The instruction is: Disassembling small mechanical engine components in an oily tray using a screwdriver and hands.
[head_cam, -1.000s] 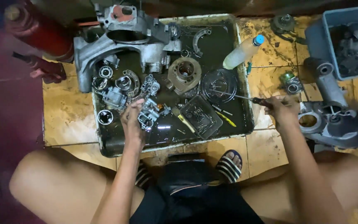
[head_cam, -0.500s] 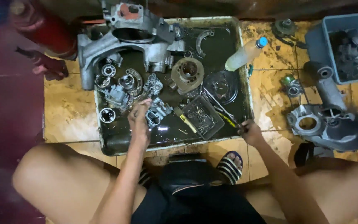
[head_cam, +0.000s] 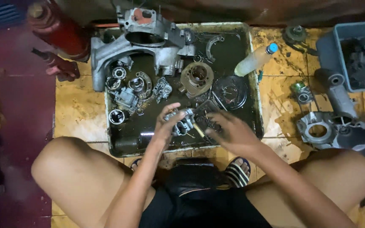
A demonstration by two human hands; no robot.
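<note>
L hand (head_cam: 165, 126) grips carb part (head_cam: 183, 122); R hand (head_cam: 229, 133) just beside.

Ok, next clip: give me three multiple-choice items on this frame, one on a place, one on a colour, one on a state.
1. Where does the plastic bottle lie?
A. On the right rim of the tray
B. Inside the blue bin
C. On the person's knee

2. What colour is the bottle's cap?
A. Red
B. Blue
C. Yellow

3. What is the left hand doing?
A. Resting flat on the floor
B. Holding a small metal part over the tray
C. Gripping the bottle

Answers: 1 A, the bottle leans across the tray's right edge, cap toward the floor tiles. 2 B, the cap shows blue against the yellow tiles. 3 B, the left hand's fingers wrap the small grey part above the oily tray, with the right hand close beside it.
</note>
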